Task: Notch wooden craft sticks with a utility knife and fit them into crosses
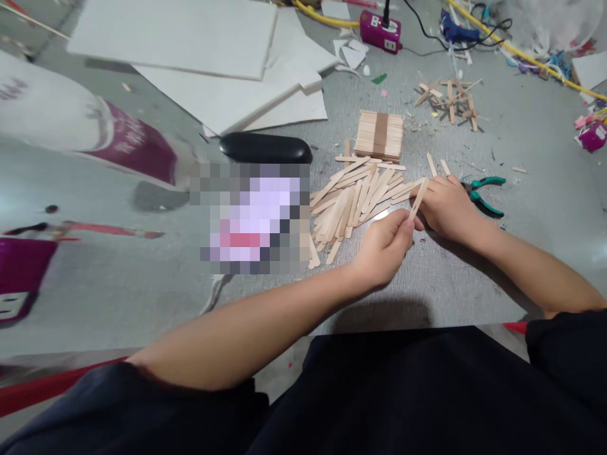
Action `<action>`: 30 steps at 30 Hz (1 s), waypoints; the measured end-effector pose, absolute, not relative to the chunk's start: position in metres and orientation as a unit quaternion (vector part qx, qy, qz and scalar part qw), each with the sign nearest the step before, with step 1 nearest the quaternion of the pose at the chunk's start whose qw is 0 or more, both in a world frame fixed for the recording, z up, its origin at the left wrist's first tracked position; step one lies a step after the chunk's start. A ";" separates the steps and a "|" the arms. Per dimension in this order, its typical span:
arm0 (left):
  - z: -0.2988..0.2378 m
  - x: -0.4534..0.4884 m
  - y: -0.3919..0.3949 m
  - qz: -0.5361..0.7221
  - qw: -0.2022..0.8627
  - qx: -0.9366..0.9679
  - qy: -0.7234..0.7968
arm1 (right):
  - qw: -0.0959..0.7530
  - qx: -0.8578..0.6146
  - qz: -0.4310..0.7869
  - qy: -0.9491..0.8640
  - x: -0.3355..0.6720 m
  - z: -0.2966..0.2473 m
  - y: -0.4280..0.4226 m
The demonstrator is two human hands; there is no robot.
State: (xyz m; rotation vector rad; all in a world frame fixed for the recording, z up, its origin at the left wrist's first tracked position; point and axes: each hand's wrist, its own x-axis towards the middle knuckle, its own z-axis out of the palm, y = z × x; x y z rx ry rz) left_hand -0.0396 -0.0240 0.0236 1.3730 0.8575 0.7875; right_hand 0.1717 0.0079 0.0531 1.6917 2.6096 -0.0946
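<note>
My left hand (385,245) is closed in a pinch on a wooden craft stick (418,198), which points up and away from me. My right hand (446,205) is curled beside it, its fingers touching the same stick near its upper part. Just left of both hands lies a loose pile of wooden sticks (353,199) on the grey floor. Beyond the pile sits a flat panel of glued sticks (380,135) with a darker strip across it.
Green-handled pliers (484,191) lie right of my right hand. A black oblong case (265,148) and white foam boards (213,57) are at the back left. A glued stick frame (450,98), a magenta power strip (380,30) and a blue glue gun (454,30) lie farther back.
</note>
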 end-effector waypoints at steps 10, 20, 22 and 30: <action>0.018 -0.037 -0.014 0.371 0.625 0.574 0.376 | 0.034 0.562 -0.088 0.822 0.165 0.063 0.011; 0.017 -0.035 -0.005 0.389 0.654 0.522 0.386 | 0.039 0.595 -0.206 0.776 0.170 0.077 0.008; 0.017 -0.036 -0.004 0.393 0.645 0.526 0.391 | 0.038 0.600 -0.210 0.771 0.172 0.082 0.006; 0.024 -0.045 0.000 0.376 0.491 0.640 0.456 | -0.124 0.557 -0.323 0.755 0.175 0.112 -0.008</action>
